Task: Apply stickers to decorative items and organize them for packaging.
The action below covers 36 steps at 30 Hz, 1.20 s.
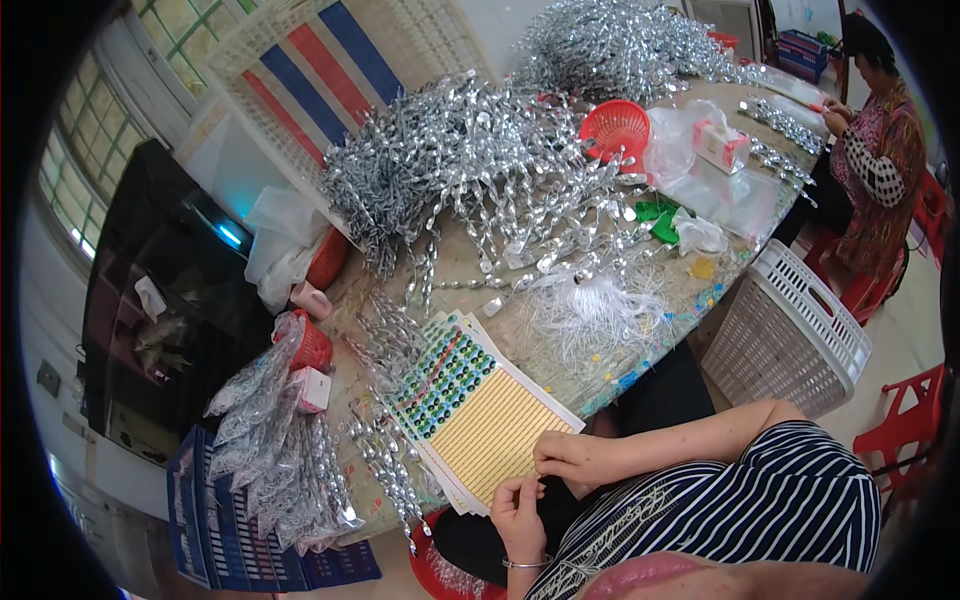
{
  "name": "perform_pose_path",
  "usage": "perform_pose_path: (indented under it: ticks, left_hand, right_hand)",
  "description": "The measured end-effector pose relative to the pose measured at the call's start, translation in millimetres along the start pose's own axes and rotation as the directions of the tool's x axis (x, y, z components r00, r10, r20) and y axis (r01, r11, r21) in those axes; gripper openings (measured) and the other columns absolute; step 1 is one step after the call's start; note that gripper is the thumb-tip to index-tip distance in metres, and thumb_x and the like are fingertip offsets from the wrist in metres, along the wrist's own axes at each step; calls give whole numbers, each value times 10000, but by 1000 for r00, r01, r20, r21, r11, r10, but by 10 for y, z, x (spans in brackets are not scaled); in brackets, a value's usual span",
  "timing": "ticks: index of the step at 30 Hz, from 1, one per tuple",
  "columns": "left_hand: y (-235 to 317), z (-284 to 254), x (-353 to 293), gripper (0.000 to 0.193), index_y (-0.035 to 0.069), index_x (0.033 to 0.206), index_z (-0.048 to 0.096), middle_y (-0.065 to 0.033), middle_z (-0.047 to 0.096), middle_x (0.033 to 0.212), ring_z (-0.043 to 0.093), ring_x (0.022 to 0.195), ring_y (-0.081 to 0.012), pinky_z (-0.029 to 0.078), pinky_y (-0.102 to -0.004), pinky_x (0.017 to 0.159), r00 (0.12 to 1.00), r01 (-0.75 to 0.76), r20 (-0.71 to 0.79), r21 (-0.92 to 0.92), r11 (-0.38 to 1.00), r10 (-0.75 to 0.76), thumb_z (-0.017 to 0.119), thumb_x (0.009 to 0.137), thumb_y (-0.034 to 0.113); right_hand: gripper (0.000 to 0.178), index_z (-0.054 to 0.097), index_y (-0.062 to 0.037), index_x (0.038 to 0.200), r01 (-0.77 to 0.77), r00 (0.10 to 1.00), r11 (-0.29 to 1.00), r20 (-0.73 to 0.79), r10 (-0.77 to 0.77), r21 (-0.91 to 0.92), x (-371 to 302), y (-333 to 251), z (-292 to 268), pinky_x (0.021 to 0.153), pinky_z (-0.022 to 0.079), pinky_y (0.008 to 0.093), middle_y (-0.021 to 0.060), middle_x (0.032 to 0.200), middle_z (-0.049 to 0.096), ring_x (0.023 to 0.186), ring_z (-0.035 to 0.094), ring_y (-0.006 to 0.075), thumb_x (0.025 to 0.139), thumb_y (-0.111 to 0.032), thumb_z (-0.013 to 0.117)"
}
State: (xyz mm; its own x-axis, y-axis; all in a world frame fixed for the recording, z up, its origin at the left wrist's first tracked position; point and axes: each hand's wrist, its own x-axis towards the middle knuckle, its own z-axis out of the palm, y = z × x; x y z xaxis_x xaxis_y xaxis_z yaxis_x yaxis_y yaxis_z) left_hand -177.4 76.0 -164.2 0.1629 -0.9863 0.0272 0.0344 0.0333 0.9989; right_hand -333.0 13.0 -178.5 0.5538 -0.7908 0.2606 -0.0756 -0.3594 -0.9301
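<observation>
My left hand [517, 512], with a bangle on its wrist, is closed in a pinch just off the near edge of a sticker sheet [495, 430]. Close beside it, my right hand [572, 459] is also pinched, over the sheet's near right corner. The fingertips almost meet; whatever is between them is too small to make out. Rows of round green and blue stickers [445, 375] cover the sheet's far left part, and the rest is bare yellow striped backing. More sheets lie beneath it. Beyond the sheet is a tuft of white strands [600, 310].
Silvery twisted strips [460, 170] heap across the table [375, 490]. Bagged bundles [285, 450] lie over a blue crate [195, 510] at left. A red basket [614, 132] sits farther back. A white basket [785, 335] stands right; another person [880, 170] sits beyond.
</observation>
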Motion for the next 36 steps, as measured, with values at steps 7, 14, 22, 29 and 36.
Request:
perform_pose_path:
  ticks: [7,14,22,29,36]
  left_hand:
    - [45,-37,32,133,-15,793,596,-48,605,719,560,681,-110,452,-250,649,999,46,8,299,953,-51,587,880,85]
    - [-175,-142,128,84,-3,835,599,-24,597,745,538,680,-75,437,-202,638,994,71,70,105,992,-79,590,889,59]
    - [-226,-171,108,87,-11,867,615,-24,607,761,539,690,-72,434,-194,645,984,139,112,-3,990,-137,589,899,65]
    - [-239,-165,108,88,-16,872,628,-25,607,755,530,678,-73,425,-193,631,969,225,123,-95,970,-213,610,887,69]
    - [-218,-158,125,66,-12,876,647,-34,627,780,540,688,-76,426,-191,637,970,241,73,-184,953,-232,620,870,47]
  right_hand:
    - [158,557,-26,876,-176,984,981,11,177,-80,18,-195,-23,721,452,414,188,862,550,833,557,375,895,-180,527]
    - [98,518,-14,901,-423,899,901,173,403,96,149,-113,-66,608,463,233,43,793,541,690,512,72,933,-107,513]
    - [121,540,2,906,-417,906,894,151,395,165,134,-48,-18,585,449,240,58,783,551,651,532,95,930,-116,521]
    - [100,580,-1,891,-386,921,911,105,374,144,150,-44,-10,698,452,244,51,841,563,773,545,111,914,-96,556]
    - [87,598,-10,917,-202,977,973,87,193,110,188,44,-31,742,443,243,38,856,563,827,548,124,907,-90,565]
